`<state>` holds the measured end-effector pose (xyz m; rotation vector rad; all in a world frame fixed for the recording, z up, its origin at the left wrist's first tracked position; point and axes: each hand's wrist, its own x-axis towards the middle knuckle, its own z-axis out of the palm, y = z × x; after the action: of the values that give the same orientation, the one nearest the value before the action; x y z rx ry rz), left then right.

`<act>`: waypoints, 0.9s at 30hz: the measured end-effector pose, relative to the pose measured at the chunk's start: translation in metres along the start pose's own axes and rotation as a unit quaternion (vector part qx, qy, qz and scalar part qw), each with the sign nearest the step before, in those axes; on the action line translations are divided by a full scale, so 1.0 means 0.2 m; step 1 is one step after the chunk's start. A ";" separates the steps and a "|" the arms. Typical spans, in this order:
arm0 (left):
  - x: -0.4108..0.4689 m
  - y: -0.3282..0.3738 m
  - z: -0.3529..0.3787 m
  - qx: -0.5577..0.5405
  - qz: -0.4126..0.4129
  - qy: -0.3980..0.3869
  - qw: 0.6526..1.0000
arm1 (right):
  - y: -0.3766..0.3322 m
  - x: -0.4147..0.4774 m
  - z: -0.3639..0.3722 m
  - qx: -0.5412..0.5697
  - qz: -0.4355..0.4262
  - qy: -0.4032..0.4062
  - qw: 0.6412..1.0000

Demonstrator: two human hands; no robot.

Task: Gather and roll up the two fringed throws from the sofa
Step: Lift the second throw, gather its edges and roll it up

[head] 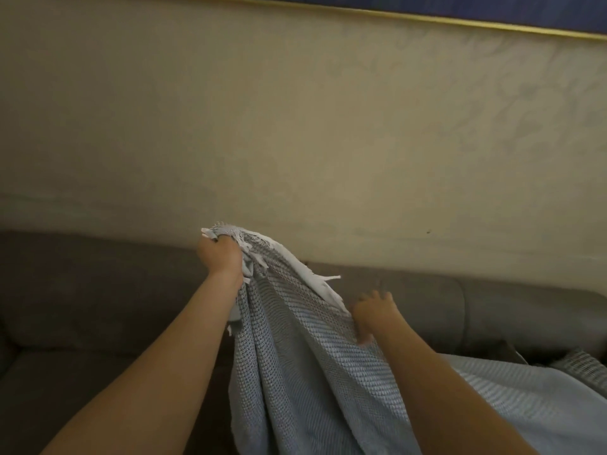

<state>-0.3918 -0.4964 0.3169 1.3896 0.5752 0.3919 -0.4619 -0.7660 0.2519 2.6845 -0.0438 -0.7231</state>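
**Gathering the first throw along its fringed edge**

Your forearms fill the bottom of the view, reaching out over the sofa (82,290). Your left hand (220,257) is clenched tight on a bunched corner of the grey knitted throw (295,356), fringe spilling out above and beside the fist, and it holds that corner raised in front of the sofa back. Your right hand (372,315) pinches the same fringed edge further along, thumb pressing the cloth from below while the fingers look partly spread; that grip seems lighter than the left one.

From your hands the cloth hangs in long folds, trailing off to the right across the seat. More grey ribbed fabric (578,364) lies at the far right; you cannot tell whether it is the second throw or part of this one.

You appear to be at the gathering stage, with no rolling begun. Next you will likely need to firm up the right grip, pull the edge taut between both hands and bring the corners together.
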 end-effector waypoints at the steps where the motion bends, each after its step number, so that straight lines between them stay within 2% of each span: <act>1: 0.02 0.01 -0.02 -0.005 0.001 0.014 1.000 | -0.01 0.00 0.00 0.035 0.004 0.003 0.999; 3: 0.06 0.03 -0.08 -0.012 0.013 0.022 1.000 | -0.08 -0.03 -0.03 0.110 -0.014 0.026 0.993; 6: 0.09 0.06 -0.16 -0.001 0.046 -0.002 0.999 | -0.23 -0.05 -0.14 0.165 -0.056 0.091 0.981; 9: 0.15 0.07 -0.21 0.031 0.070 -0.025 0.997 | -0.43 -0.07 -0.30 0.273 -0.088 0.172 0.942; 13: 0.18 0.12 -0.32 0.055 0.132 -0.056 0.988 | -0.65 -0.14 -0.59 0.454 -0.102 0.316 0.827; 18: 0.14 0.29 -0.40 0.025 0.222 -0.085 0.971 | -0.64 -0.25 -0.81 0.603 -0.072 0.401 0.686; 20: 0.12 0.37 -0.40 0.032 0.254 -0.082 0.963 | -0.63 -0.32 -0.84 0.631 -0.075 0.451 0.627; 23: 0.07 0.42 -0.39 0.049 0.287 -0.080 0.953 | -0.64 -0.39 -0.83 0.598 -0.101 0.557 0.568; 24: 0.06 0.41 -0.40 0.060 0.295 -0.074 0.951 | -0.63 -0.40 -0.81 0.582 -0.102 0.574 0.567; 25: 0.03 0.40 -0.40 0.073 0.298 -0.070 0.949 | -0.63 -0.41 -0.78 0.566 -0.092 0.575 0.584; 27: -0.02 0.34 -0.43 0.108 0.280 -0.066 0.952 | -0.61 -0.40 -0.71 0.533 -0.063 0.513 0.670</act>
<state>-0.4414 -0.4197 0.3775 1.7728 0.1013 0.6975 -0.4689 -0.5949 0.3609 3.7154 0.0244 1.3433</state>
